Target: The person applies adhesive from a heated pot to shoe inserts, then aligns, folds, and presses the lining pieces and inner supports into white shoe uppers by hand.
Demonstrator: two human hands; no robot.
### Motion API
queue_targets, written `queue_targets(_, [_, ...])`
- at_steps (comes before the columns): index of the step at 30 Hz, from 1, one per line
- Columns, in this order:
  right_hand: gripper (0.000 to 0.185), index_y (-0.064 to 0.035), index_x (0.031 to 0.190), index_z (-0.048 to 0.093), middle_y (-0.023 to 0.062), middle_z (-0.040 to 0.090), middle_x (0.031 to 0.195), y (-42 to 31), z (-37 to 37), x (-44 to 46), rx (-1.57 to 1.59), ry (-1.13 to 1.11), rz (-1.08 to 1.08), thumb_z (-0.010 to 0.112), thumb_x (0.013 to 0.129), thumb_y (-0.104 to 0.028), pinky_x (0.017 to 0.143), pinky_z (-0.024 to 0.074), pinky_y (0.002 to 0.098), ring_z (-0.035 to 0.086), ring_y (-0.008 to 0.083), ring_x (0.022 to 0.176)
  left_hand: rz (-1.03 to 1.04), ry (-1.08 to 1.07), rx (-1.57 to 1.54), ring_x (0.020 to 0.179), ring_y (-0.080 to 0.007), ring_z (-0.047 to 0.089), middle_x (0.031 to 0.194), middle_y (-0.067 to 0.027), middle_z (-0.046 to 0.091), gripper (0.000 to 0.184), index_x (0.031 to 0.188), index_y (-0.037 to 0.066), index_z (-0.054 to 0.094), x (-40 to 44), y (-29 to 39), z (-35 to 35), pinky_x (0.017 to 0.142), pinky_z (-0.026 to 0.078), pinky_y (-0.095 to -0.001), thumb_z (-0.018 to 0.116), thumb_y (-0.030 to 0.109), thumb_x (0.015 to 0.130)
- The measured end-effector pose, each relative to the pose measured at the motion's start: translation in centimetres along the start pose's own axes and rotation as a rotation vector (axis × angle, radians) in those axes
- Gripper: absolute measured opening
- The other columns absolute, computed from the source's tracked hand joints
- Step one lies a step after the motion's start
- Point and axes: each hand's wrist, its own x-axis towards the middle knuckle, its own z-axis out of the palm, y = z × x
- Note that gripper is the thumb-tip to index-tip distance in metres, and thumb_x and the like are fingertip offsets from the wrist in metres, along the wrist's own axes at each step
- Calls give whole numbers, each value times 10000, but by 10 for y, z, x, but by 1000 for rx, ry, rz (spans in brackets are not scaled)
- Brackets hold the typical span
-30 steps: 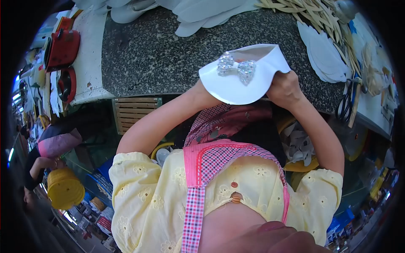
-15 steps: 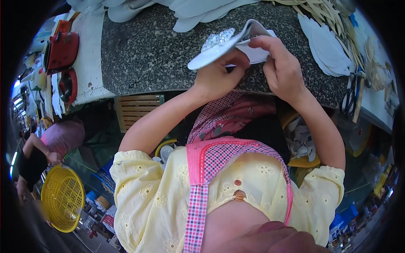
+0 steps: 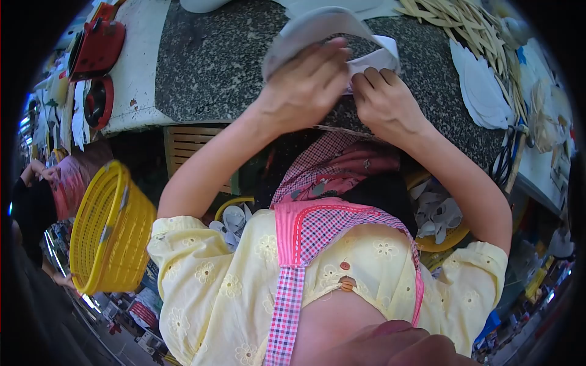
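A dark speckled tabletop (image 3: 207, 73) spreads out in front of the person, with a stack of white cut-outs (image 3: 482, 88) and a heap of tan strips (image 3: 467, 33) toward its right side. Over it is a white curved piece (image 3: 323, 17), its near end pinched by the bent fingers of the right hand (image 3: 384, 100), while the left hand (image 3: 308, 82) lies against it, fingers nearly straight (whether they grip, I cannot tell).

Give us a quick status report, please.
Left hand against white piece, fingers blurred; right hand gripping its edge. White piece over speckled table. No obstruction visible.
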Motion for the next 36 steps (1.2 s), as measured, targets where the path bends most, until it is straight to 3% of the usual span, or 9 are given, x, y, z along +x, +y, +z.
queue_targets(2, [191,16,713,630,126,540,813,2,-7,7,-23,-29,-48,534,638,-130,734,432,327,510,237,816,-76,-196,145,1072,-271,520,1071,-162,567,377,1038,-29,552,-23,-9,1,937,389,-393,574,99,684])
queue_targets(5, [215,56,750,610,152,531,850,-11,-2,16,-4,3,29,518,651,-111,773,427,332,505,254,845,-124,-252,146,1072,-277,517,1093,-170,552,401,1062,-32,535,-36,1,0,954,366,-399,577,105,687])
queue_targets(16, [409,102,1016,538,151,506,967,-20,16,16,124,149,93,504,669,-111,827,413,334,486,265,922,-257,-204,-202,1113,-267,489,1191,-143,514,354,1099,3,530,-51,-11,-2,937,376,-380,579,153,782])
queue_targets(25, [311,-5,956,588,74,545,925,18,9,22,304,128,62,530,661,-86,719,447,303,543,215,836,-324,-143,-241,964,-270,532,1063,-112,565,317,1010,43,591,-28,-5,-10,840,429,-356,648,177,729])
queue_targets(30, [330,-11,942,593,95,556,953,30,-3,-18,229,407,-16,592,615,-49,714,456,304,538,234,836,-357,-266,-228,849,-227,541,897,-64,578,284,903,62,615,1,6,8,721,457,-323,690,210,672])
queue_targets(31, [255,-27,887,599,88,562,886,20,4,-30,275,442,145,641,637,-51,640,460,300,548,220,742,-365,-260,-241,834,-220,542,869,-54,577,282,891,63,615,3,7,12,704,458,-317,694,213,665])
queue_targets(33, [165,-38,803,591,68,568,788,-4,-1,-38,901,182,834,685,675,-83,559,453,302,544,206,615,-340,-173,-291,813,-220,547,862,-57,583,289,880,64,625,6,10,19,696,458,-317,706,217,649])
queue_targets(34, [153,-33,766,578,72,574,677,-3,1,-33,937,174,887,665,747,-158,507,438,311,532,224,514,-335,-145,-321,808,-222,548,859,-57,583,291,881,64,628,8,13,21,697,457,-319,708,218,647])
queue_targets(36, [164,-37,788,582,88,576,640,-4,5,-21,985,179,914,642,768,-188,514,437,316,547,243,525,-336,-115,-352,804,-226,551,854,-57,585,287,876,63,635,10,16,24,699,457,-320,712,217,647])
